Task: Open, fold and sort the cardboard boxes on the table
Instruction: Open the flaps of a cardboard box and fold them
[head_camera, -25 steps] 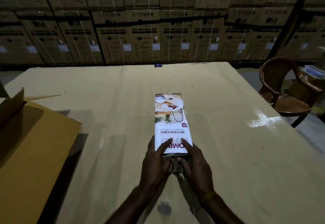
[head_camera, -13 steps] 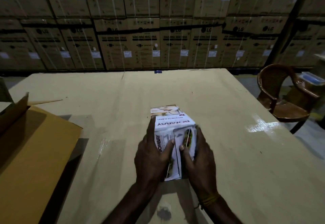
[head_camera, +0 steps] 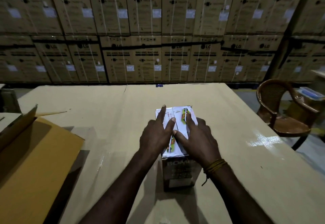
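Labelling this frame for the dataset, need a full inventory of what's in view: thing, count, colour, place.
printed box: one, white with colourful print, dark near face, standing at table centre
table: one, tan cardboard-covered top, fills the foreground
open carton: one, yellow-brown, flap raised, left edge of table
washing machine cartons: many, brown, stacked in rows along the back
chair: one, brown, right of the table
plastic container: one, clear with a blue lid, far right behind the chair
left hand: fingers flat on the box top
right hand: fingers flat on the box top, yellow thread band at the wrist

Head-worn view, forward and down, close over table
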Action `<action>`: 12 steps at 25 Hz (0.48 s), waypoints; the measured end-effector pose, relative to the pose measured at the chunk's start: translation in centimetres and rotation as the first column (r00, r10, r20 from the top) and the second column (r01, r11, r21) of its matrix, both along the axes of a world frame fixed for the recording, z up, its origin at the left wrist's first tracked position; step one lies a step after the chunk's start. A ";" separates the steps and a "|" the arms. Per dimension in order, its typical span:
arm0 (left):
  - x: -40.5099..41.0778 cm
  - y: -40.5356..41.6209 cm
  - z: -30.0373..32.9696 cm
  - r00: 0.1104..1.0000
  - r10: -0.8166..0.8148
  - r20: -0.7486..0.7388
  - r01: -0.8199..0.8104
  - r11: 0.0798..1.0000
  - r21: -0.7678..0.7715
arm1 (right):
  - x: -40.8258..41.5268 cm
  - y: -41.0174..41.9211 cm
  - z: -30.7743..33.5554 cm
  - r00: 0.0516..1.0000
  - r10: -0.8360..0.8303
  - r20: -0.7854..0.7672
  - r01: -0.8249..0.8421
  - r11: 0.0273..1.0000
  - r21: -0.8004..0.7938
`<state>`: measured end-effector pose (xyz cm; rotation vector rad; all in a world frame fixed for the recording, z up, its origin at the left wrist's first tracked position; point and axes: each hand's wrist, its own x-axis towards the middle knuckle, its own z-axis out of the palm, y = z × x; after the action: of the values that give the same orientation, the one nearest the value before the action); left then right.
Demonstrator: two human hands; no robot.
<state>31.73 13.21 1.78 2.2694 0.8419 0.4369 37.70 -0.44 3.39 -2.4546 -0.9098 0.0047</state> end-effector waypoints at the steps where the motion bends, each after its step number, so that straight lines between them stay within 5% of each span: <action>1: 0.8 0.4 -0.3 0.999 -0.029 0.013 0.029 0.999 -0.032 | 0.7 0.3 0.1 1.000 0.017 0.010 -0.016 1.000 -0.018; 5: 2.6 1.8 -0.3 0.985 -0.102 0.141 0.126 0.976 -0.176 | 3.2 1.6 0.4 0.996 0.082 0.045 -0.075 0.988 -0.139; 12: 4.2 4.2 0.9 0.971 -0.192 -0.145 0.214 0.963 0.161 | 2.9 3.3 -1.0 0.958 0.000 0.287 0.063 0.976 -0.209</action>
<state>35.91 17.41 2.68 2.5398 0.6435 0.2829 40.57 2.81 2.35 -2.7201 -1.0381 -0.2839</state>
